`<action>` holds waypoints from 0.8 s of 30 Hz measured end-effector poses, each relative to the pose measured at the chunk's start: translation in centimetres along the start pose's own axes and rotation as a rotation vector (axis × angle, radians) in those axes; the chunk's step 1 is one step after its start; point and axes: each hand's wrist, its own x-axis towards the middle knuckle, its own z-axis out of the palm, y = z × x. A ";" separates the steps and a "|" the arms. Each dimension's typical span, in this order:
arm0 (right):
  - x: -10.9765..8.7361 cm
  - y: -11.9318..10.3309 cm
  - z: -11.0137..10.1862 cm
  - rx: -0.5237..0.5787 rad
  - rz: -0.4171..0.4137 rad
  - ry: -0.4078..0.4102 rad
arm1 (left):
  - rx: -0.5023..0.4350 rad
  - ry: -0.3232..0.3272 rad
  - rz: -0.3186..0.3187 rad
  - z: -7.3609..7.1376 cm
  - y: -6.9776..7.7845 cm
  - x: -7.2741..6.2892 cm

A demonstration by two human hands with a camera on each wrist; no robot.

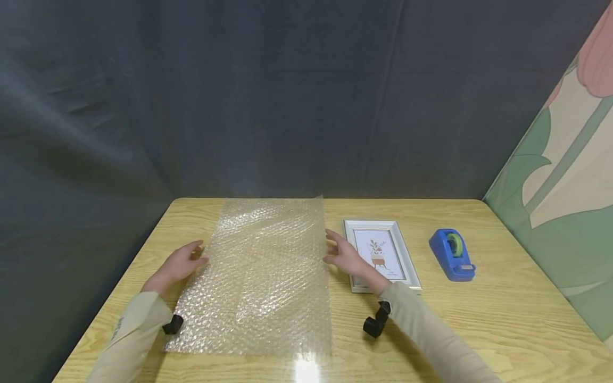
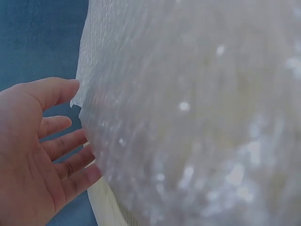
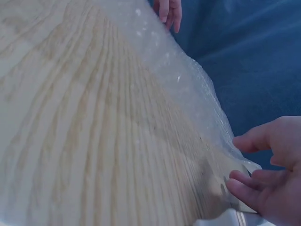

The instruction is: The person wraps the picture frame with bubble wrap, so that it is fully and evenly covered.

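A clear sheet of bubble wrap (image 1: 268,276) lies spread over the wooden table. At its left edge is my left hand (image 1: 181,261), thumb and fingers apart; in the left wrist view the fingertips (image 2: 90,173) come right up to the sheet's edge. My right hand (image 1: 346,257) hovers by the opposite edge, its relaxed fingers parted, with nothing between thumb and fingers in the right wrist view. Beneath the right wrist, partly covered by it, lies a white picture frame (image 1: 348,232) showing a potted-plant drawing.
A blue tape dispenser (image 1: 452,255) with a green roll stands right of the picture frame. Dark curtain (image 1: 306,101) hangs behind and to the left of the table (image 1: 503,319). A flower-patterned wall (image 1: 570,197) borders the right side.
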 end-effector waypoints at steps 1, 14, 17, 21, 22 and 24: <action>0.1 0.0 0.1 0.014 0.011 0.002 | -0.002 -0.002 -0.002 0.0 0.0 0.0; 0.3 -0.3 1.2 0.125 0.132 0.077 | -0.112 -0.005 0.010 -0.1 0.2 0.1; 0.4 -0.3 1.4 0.114 0.143 0.089 | -0.147 -0.004 0.009 0.1 -0.1 0.3; 0.4 -0.2 1.5 0.110 0.146 0.103 | -0.172 0.002 0.000 0.3 -0.4 0.5; 0.4 -0.2 1.6 0.115 0.147 0.107 | -0.177 0.003 -0.002 0.3 -0.4 0.6; 0.4 -0.2 1.7 0.117 0.140 0.115 | -0.184 0.008 -0.005 0.3 -0.3 0.6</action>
